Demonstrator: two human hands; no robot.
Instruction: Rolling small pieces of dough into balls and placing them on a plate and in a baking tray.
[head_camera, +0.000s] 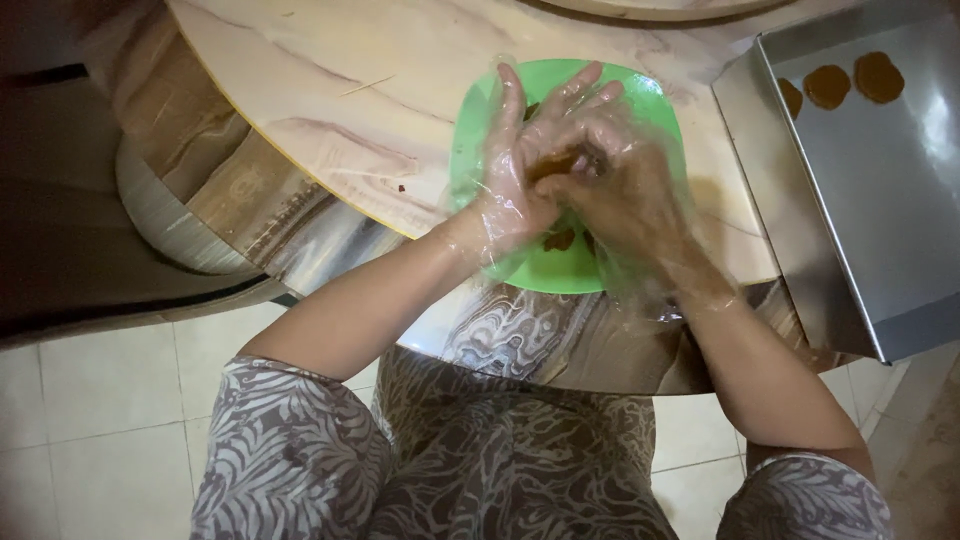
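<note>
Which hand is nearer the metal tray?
Right. The right hand is over the green plate on the side toward the metal tray; the left hand is farther away.

Green plate (640, 100), brown dough (556, 163), silver tray (880, 220), marbled beige table (380, 90).
</note>
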